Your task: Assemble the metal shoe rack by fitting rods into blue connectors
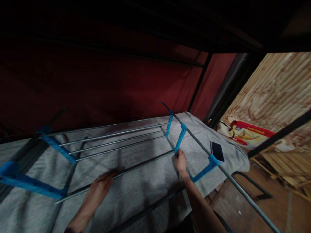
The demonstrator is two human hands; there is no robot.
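Observation:
A partly assembled rack of metal tubes and blue plastic brackets lies across a grey blanket. My left hand (98,189) is closed over a long metal tube (145,163) near its middle; the palm side is hidden. At that tube's right end, my right hand (180,163) pinches the lower end of a blue bracket (180,139), where the tube meets it. Several thinner rods (121,141) run parallel behind, between the left bracket (58,148) and the right one (169,125). Another blue bracket (205,170) sits on the long side pole (239,186), right of my right hand.
A phone (217,151) lies on the blanket (233,158) to the right. Dark metal posts (228,84) and a red wall panel (109,87) stand around the bed-like surface. Beyond the right edge are a red and yellow package (250,134) and wooden slats (284,166) on the floor.

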